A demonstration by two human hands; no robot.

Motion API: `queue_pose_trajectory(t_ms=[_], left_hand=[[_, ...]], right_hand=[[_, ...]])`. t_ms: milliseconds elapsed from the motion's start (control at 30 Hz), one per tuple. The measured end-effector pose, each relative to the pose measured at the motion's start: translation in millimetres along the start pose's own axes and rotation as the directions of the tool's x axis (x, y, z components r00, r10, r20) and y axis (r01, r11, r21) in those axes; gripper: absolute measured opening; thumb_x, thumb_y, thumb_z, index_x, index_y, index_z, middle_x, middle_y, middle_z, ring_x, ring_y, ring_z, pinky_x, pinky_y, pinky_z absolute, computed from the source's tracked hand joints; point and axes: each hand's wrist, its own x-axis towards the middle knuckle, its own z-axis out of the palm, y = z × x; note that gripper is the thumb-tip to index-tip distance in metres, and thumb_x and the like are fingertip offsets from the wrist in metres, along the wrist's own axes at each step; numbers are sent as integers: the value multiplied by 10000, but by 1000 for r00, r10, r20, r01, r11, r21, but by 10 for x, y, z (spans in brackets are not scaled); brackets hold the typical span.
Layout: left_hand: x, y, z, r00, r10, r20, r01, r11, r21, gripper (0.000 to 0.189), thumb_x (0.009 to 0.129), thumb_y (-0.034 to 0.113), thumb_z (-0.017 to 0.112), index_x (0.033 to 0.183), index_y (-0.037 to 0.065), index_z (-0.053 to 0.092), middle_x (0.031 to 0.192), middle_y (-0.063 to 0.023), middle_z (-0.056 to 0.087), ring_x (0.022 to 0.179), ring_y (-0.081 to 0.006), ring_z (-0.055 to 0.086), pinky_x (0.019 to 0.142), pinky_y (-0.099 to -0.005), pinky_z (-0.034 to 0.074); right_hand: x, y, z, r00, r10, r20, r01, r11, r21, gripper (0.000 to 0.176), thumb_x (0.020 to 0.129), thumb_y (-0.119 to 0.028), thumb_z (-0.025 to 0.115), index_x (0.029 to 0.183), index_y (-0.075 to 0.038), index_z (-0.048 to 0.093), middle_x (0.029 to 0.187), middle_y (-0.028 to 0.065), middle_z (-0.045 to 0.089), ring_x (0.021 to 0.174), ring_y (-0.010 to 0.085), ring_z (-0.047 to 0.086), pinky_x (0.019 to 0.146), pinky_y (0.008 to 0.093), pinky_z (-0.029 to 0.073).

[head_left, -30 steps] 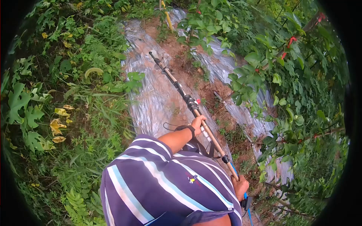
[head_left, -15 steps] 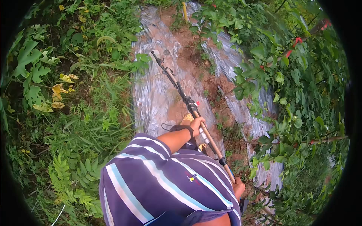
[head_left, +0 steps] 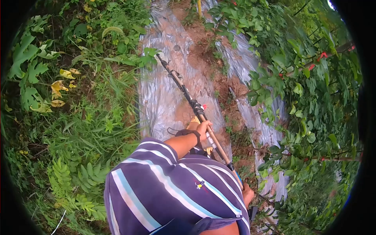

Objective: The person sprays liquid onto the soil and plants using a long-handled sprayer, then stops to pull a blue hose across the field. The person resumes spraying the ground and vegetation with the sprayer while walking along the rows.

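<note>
A long pole (head_left: 217, 145) with a black wrapped section and a thin dark tip runs diagonally from upper left to lower right before my body. My left hand (head_left: 203, 129), with a dark band at the wrist, is closed round the pole near its middle. Lower down, at the pole's near end, my right hand (head_left: 247, 194) grips it, partly hidden by the striped shirt. The tip of the pole is over the silvery plastic sheet (head_left: 156, 90).
Grass and weeds (head_left: 98, 129) grow at the left. On the right stand leafy bushes (head_left: 309, 117) whose branches carry red ties (head_left: 323, 55). A yellow stake (head_left: 199, 8) rises at the top, beside bare soil (head_left: 199, 35).
The view has shifted a little, so the bushes at the right appear lower. Both hands keep their hold on the pole, which has hardly moved in the view.
</note>
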Motion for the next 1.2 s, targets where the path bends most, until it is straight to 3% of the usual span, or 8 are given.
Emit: queue_pose_trajectory(t_ms=[533,600,733,800,867,967,1067,1200], left_hand=[[88,-148,-400,996,-92,-10,92,996,-1,164,750,162,663,817,91,532,665,-76,540,580,-229,555,548,-397,486],[124,-146,-432,998,-54,10,54,999,5,132,757,148,660,798,80,554,649,-78,544,577,-230,558,544,-402,483],[88,131,-257,994,-22,-111,27,998,47,116,768,102,670,773,55,564,651,-97,555,572,-238,568,530,-411,492],[119,360,-69,986,26,-165,-12,996,86,117,782,79,671,789,43,560,647,-101,547,554,-248,564,509,-402,502],[363,594,45,961,131,-243,-92,982,164,155,776,75,687,824,17,552,646,-86,522,533,-254,565,471,-421,505],[660,1062,328,971,90,-220,-38,973,227,167,758,67,691,857,-4,577,685,-95,560,572,-261,602,484,-447,522],[1232,1523,547,922,318,-222,-144,813,564,195,739,62,697,828,-75,589,715,-147,616,643,-267,642,562,-421,529],[1733,2108,988,726,674,-139,-69,272,960,268,695,103,715,841,-106,633,786,-186,660,710,-273,673,589,-428,517]], right_hand=[[-60,-33,-30,999,-30,41,29,999,30,342,702,-332,788,648,-62,585,573,192,564,561,425,576,522,482,452],[12,-8,-66,986,30,162,-36,999,34,400,713,-392,740,720,-27,576,651,281,522,626,476,546,555,488,422],[193,110,183,982,-10,189,-15,991,129,420,732,-405,726,699,-22,556,629,281,492,588,478,500,514,477,401],[406,-57,231,979,-30,201,-9,982,188,386,763,-358,726,719,3,595,574,246,482,482,359,507,493,447,400],[669,-288,247,910,89,404,-228,923,310,351,805,-297,721,746,37,629,528,177,453,485,162,466,484,412,396],[1151,-449,458,832,128,539,-369,855,366,391,780,-372,779,724,4,684,541,105,575,461,183,522,465,358,389],[1690,-662,843,685,40,727,-557,672,488,405,845,-388,729,734,-1,684,549,29,561,454,130,485,435,297,334],[2426,-1025,1145,351,-130,927,-802,468,370,434,904,-436,659,832,-8,655,537,-7,488,417,84,400,391,252,264]])
